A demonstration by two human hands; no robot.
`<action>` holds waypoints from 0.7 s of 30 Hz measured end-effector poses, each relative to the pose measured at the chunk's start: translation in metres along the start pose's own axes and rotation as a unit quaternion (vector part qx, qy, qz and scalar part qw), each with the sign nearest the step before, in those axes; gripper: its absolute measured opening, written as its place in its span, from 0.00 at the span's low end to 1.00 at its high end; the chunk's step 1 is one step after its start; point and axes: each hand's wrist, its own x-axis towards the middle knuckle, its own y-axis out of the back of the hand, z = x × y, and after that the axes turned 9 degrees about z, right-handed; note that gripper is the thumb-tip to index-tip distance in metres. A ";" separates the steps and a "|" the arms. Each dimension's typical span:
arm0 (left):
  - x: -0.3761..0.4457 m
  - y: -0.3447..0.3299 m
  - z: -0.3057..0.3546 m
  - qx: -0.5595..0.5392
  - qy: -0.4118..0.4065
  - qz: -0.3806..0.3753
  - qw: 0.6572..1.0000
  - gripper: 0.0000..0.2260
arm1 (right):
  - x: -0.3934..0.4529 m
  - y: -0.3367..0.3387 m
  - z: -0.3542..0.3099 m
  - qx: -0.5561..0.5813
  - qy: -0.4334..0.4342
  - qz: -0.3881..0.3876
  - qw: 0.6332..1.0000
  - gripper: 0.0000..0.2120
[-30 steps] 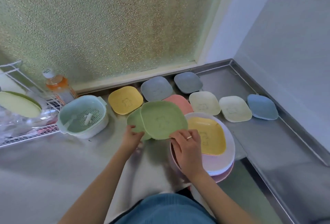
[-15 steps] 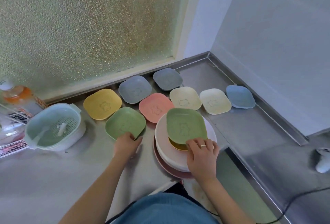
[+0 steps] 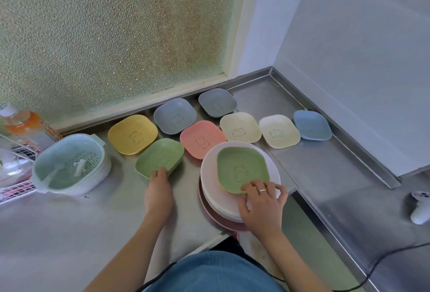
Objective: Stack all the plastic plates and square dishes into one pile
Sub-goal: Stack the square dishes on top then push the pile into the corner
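Frosted textured window [image 3: 111,35] fills the far left; plain white walls [image 3: 349,47] meet at right above a stainless steel counter [image 3: 325,170].

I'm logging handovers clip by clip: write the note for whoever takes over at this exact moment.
Left hand: fingers on the near rim of the loose green dish, lifting its edge.
Right hand: fingertips resting on the green dish on the pile.
Done: pile of round plates carries a yellow dish, edge just visible, and that green one.
Left: stack the loose green dish, then the yellow, pink, two grey, two cream and blue dishes on the counter.
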 end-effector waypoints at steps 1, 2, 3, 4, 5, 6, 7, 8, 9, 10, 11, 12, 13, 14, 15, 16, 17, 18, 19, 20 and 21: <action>0.000 0.002 0.004 -0.048 0.012 0.021 0.999 0.04 | 0.001 0.001 -0.001 0.011 0.003 0.001 1.000 0.11; 0.000 0.004 0.010 -0.092 0.025 0.037 0.995 0.05 | 0.003 0.001 -0.004 0.023 0.008 0.001 1.000 0.14; 0.000 0.006 0.016 -0.126 0.033 0.051 0.990 0.06 | 0.005 0.002 -0.007 0.039 0.012 0.006 0.999 0.16; -0.001 0.008 0.022 -0.148 0.033 0.063 0.986 0.06 | 0.009 0.003 -0.011 0.058 0.014 0.010 0.998 0.17; -0.003 0.009 0.028 -0.165 0.025 0.074 0.983 0.07 | 0.014 0.004 -0.015 0.082 0.013 0.014 0.996 0.19; -0.005 0.011 0.034 -0.179 0.011 0.081 0.981 0.07 | 0.018 0.005 -0.019 0.108 0.010 0.016 0.994 0.22; -0.008 0.012 0.041 -0.190 -0.007 0.082 0.978 0.07 | 0.022 0.005 -0.023 0.129 0.006 0.014 0.992 0.26; -0.011 0.014 0.046 -0.192 -0.029 0.078 0.978 0.06 | 0.027 0.005 -0.027 0.138 0.001 0.006 0.990 0.31; -0.015 0.015 0.052 -0.187 -0.053 0.067 0.979 0.05 | 0.031 0.006 -0.030 0.133 -0.005 -0.003 0.991 0.35; -0.018 0.016 0.058 -0.179 -0.079 0.053 0.979 0.04 | 0.036 0.006 -0.033 0.119 -0.011 -0.011 0.993 0.37; -0.022 0.017 0.064 -0.172 -0.111 0.037 0.978 0.04 | 0.040 0.006 -0.034 0.102 -0.015 -0.018 0.994 0.38; -0.027 0.018 0.070 -0.167 -0.151 0.024 0.974 0.04 | 0.043 0.006 -0.033 0.089 -0.018 -0.023 0.996 0.38; -0.033 0.019 0.076 -0.160 -0.197 0.013 0.967 0.05 | 0.046 0.005 -0.031 0.082 -0.020 -0.026 0.996 0.37; -0.038 0.019 0.081 -0.147 -0.245 0.007 0.958 0.07 | 0.047 0.005 -0.028 0.084 -0.022 -0.030 0.996 0.34; -0.041 0.017 0.084 -0.125 -0.293 0.013 0.948 0.09 | 0.048 0.005 -0.023 0.088 -0.025 -0.035 0.995 0.27; -0.044 0.016 0.086 -0.099 -0.339 0.033 0.935 0.10 | 0.046 0.005 -0.018 0.088 -0.026 -0.037 0.995 0.19; -0.045 0.015 0.087 -0.078 -0.379 0.050 0.921 0.10 | 0.044 0.004 -0.012 0.082 -0.025 -0.039 0.996 0.11; -0.046 0.015 0.087 -0.072 -0.410 0.058 0.908 0.08 | 0.041 0.004 -0.007 0.082 -0.027 -0.044 0.995 0.05; -0.046 0.015 0.087 -0.082 -0.427 0.054 0.899 0.04 | 0.038 0.004 -0.003 0.095 -0.032 -0.055 0.993 0.02; -0.045 0.015 0.086 -0.106 -0.421 0.049 0.899 0.03 | 0.034 0.005 0.000 0.115 -0.040 -0.065 0.990 0.00; -0.044 0.015 0.086 -0.134 -0.389 0.041 0.910 0.07 | 0.031 0.006 0.003 0.132 -0.046 -0.073 0.988 0.00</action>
